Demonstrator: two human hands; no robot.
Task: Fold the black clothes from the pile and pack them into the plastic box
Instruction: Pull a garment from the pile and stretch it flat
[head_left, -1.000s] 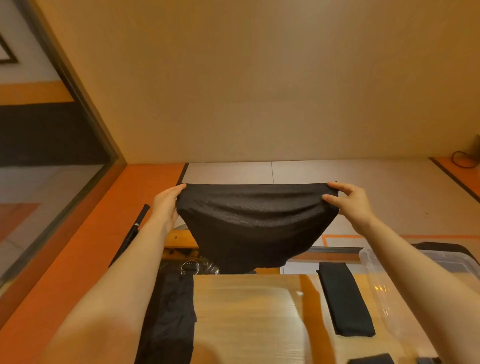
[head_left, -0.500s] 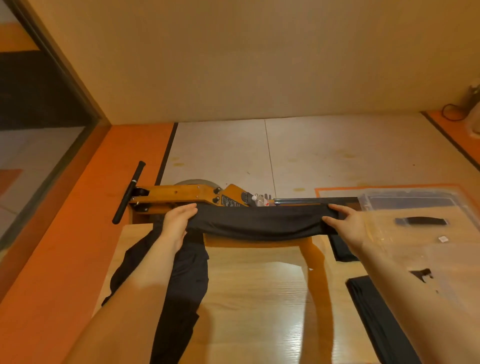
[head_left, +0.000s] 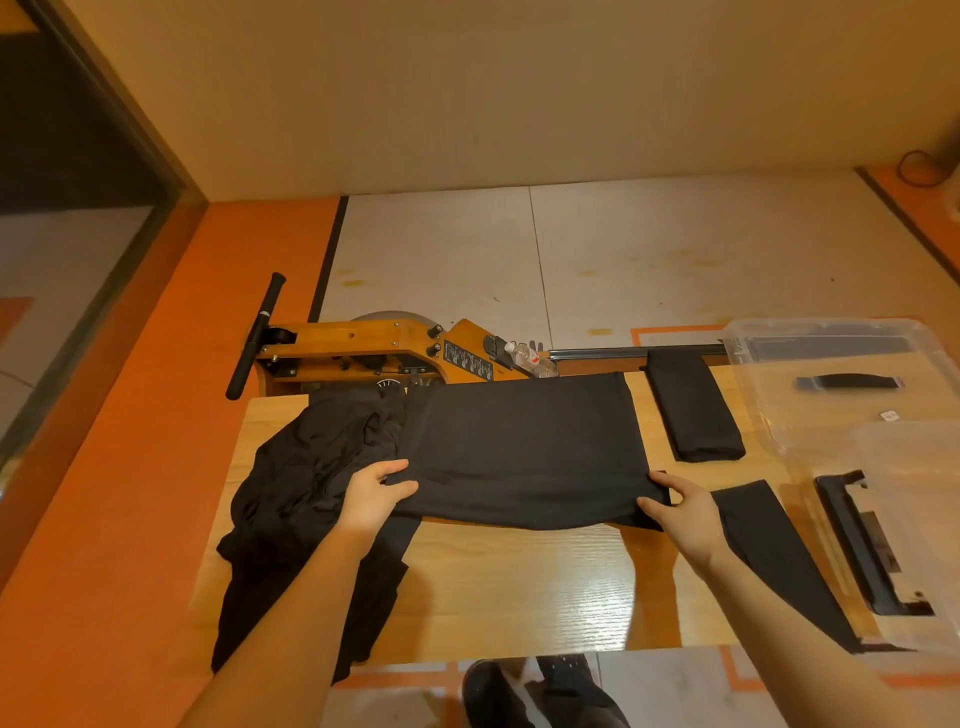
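So the two hands were both pinching the near edge of the black garment (head_left: 524, 452), one at each corner: the left hand (head_left: 375, 493) had its grip closed on the near-left corner, thumb on top, and the right hand (head_left: 680, 506) had the same kind of grip closed on the near-right corner. The cloth itself lay spread flat on the tabletop (head_left: 519, 587), running away from the hands, with its long axis going left to right between the two grips and the far edge sitting close to the back edge of the tabletop. Both hands looked about equally near to it, so I'd guess the next fold would take that held edge straight away from the body onto the far edge, both sides moving together.

The unfolded pile (head_left: 311, 467) sat just left of it, touching or slightly under the left side. A folded piece (head_left: 696, 415) lay off to the right, and further right was the plastic box (head_left: 841, 374). I couldn't tell what was already in it.
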